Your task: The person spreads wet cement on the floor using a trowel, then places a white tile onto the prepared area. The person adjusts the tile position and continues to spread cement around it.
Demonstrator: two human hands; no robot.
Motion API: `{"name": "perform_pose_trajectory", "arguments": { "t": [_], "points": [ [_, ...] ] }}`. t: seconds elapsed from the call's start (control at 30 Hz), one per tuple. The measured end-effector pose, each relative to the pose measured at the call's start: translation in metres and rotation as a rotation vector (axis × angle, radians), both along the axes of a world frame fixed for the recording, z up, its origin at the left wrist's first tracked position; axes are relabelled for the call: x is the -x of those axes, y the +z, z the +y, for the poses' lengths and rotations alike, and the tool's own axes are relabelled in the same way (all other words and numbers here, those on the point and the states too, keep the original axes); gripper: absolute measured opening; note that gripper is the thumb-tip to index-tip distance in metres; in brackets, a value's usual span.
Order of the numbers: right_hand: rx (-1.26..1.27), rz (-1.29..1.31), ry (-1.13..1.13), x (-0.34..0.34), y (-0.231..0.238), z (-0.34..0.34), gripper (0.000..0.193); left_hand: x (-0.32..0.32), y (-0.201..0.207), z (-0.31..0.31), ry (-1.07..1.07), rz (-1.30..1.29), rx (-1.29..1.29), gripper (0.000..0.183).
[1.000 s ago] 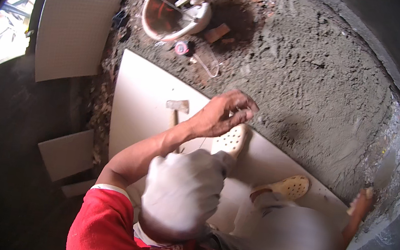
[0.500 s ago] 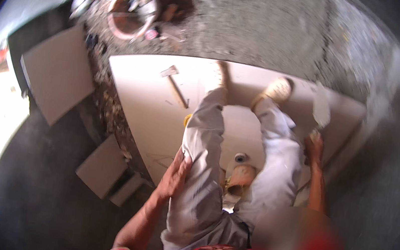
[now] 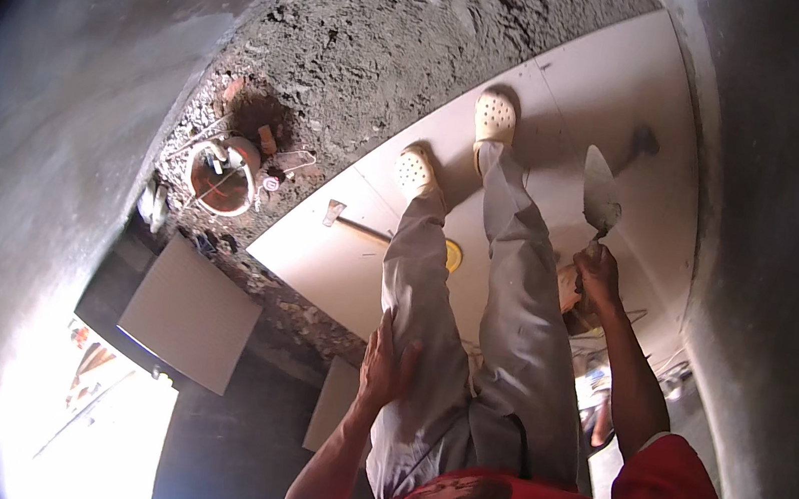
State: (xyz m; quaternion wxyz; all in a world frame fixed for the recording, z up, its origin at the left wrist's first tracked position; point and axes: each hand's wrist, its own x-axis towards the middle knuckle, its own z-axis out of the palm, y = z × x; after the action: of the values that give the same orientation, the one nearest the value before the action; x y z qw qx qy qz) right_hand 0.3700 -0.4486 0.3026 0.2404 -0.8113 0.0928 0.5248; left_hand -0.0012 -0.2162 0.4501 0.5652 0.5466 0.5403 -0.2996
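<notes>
I stand on large pale floor tiles (image 3: 582, 92) in cream clogs (image 3: 494, 118) and grey trousers. My right hand (image 3: 598, 274) is closed around the handle of a pointed metal trowel (image 3: 601, 191), its blade held up over the tiles. My left hand (image 3: 386, 367) rests flat on my left thigh, holding nothing. A hammer (image 3: 352, 223) with a wooden handle lies on the tile to the left of my left foot. A small yellow round thing (image 3: 454, 255) shows beside my left leg.
Rough grey mortar bed (image 3: 397, 37) lies beyond the tiles. A round bucket (image 3: 220, 180) with tools stands at its left edge, brick scraps beside it. Loose tiles (image 3: 189, 315) lie lower left near bright daylight. Grey walls bend round both sides.
I have risen from crouching to standing. My right hand has taken up the trowel and lifted it; my left hand moved from the floor tile to my thigh. The view swung round.
</notes>
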Motion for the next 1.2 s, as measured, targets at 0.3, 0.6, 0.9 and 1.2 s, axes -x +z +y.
{"name": "perform_pose_trajectory", "arguments": {
  "t": [0.3, 0.6, 0.9, 1.2],
  "points": [
    [0.373, 0.039, 1.001, 0.158, -0.002, -0.131, 0.019, 0.069, -0.021, 0.015, -0.197, -0.028, 0.026, 0.074],
    [0.262, -0.235, 0.007, 0.190, 0.050, -0.093, 0.032, 0.062, -0.074, 0.044, -0.366, 0.018, 0.177, 0.063],
    [0.346, -0.262, -0.387, 0.196, 0.055, -0.148, 0.039, 0.011, -0.054, 0.032, -0.945, 0.001, -0.149, 0.051],
    [0.735, -0.434, 0.046, 0.439, -0.081, -0.515, 0.030, -0.065, -0.036, -0.011, -0.726, 0.343, -0.152, 0.049]
  ]
}}
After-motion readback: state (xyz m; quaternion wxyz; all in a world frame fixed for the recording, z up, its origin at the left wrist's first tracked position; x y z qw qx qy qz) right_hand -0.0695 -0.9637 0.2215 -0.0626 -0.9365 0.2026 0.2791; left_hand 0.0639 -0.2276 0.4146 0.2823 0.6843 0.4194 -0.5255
